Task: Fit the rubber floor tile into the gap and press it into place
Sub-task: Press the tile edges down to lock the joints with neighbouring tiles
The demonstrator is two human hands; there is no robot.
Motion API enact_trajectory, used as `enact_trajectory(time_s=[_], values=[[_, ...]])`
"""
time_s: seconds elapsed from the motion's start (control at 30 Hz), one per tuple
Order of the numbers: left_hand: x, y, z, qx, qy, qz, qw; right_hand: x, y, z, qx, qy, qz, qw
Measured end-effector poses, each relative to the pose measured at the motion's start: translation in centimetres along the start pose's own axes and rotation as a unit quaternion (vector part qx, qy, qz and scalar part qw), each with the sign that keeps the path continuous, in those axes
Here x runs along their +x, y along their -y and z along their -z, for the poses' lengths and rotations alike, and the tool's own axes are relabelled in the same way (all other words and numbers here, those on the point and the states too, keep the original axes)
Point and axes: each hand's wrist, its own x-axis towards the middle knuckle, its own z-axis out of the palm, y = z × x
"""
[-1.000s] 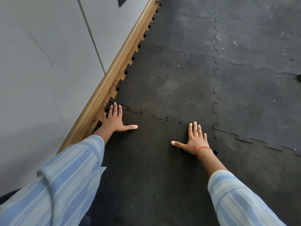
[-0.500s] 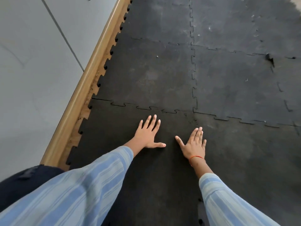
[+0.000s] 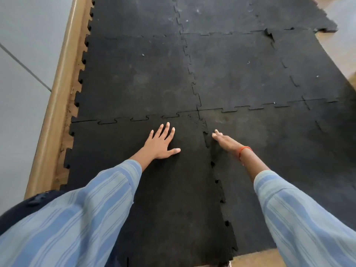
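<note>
The tile (image 3: 154,189) lies in the gap by the skirting (image 3: 55,105), its right seam still showing open notches. We judge it dense, floppy and grippy, best pressed along the edges. Our left hand (image 3: 160,143) lies flat on it, fingers spread; our right hand (image 3: 225,140), fingers together, touches the seam, holding nothing.

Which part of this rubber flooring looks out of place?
Far right, a tile corner curls up from its seam. Beside the right hand, the side seam shows open notches, not fully locked.
</note>
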Motion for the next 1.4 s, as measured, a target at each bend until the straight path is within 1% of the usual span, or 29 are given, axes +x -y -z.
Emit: enact_trajectory(time_s=[0.07,0.13,0.2,0.23,0.4,0.53,0.63,0.7,0.73,0.8,0.87,1.03,1.23,1.3,1.33,1.4], values=[[1.0,-1.9,0.5,0.010,-0.004,-0.052,0.999,-1.5,-1.8,-3.0,-0.085,-0.021,0.045,0.995],[1.9,-3.8,0.8,0.024,-0.004,-0.091,0.996,-3.5,-3.7,-6.6,-0.146,-0.070,0.072,0.984],[2.5,-5.2,0.5,0.046,-0.011,-0.117,0.992,-5.2,-5.6,-9.0,-0.190,-0.128,0.076,0.970],[2.6,-5.6,0.1,0.056,-0.016,-0.123,0.991,-5.7,-6.3,-9.7,-0.210,-0.144,0.072,0.964],[2.7,-6.4,-1.5,0.058,-0.031,-0.106,0.992,-5.6,-7.0,-9.7,-0.271,-0.156,0.062,0.948],[2.9,-6.7,-1.6,0.061,-0.020,-0.099,0.993,-5.4,-7.3,-9.3,-0.297,-0.142,0.053,0.943],[3.2,-7.1,-1.3,0.047,-0.007,-0.087,0.995,-5.0,-7.1,-8.4,-0.276,-0.109,0.054,0.954],[3.3,-7.6,-0.9,0.023,0.005,-0.074,0.997,-4.5,-6.9,-7.1,-0.197,-0.102,0.060,0.973],[3.3,-8.0,-0.8,0.010,0.010,-0.066,0.998,-4.3,-6.9,-6.4,-0.140,-0.128,0.063,0.980],[3.5,-8.7,-0.8,-0.009,0.011,-0.051,0.999,-4.0,-6.8,-5.5,-0.046,-0.209,0.048,0.976],[3.7,-9.3,-0.8,-0.024,0.009,-0.038,0.999,-3.6,-6.3,-5.6,-0.006,-0.256,0.018,0.967],[4.0,-9.7,-1.1,-0.036,0.003,-0.030,0.999,-2.6,-5.0,-6.0,0.020,-0.314,-0.044,0.948],[4.5,-9.8,-1.3,-0.036,0.008,-0.023,0.999,-1.7,-4.0,-3.2,-0.055,-0.244,-0.096,0.963],[4.4,-9.7,-1.4,-0.032,-0.004,-0.029,0.999,-2.1,-4.0,-3.6,-0.036,-0.242,-0.075,0.967],[4.2,-9.6,-1.6,-0.030,-0.024,-0.035,0.999,-2.6,-4.2,-4.1,-0.019,-0.245,-0.053,0.968],[3.3,-9.5,-2.7,-0.036,-0.090,-0.043,0.994,-4.4,-5.5,-5.3,0.005,-0.238,0.000,0.971]])
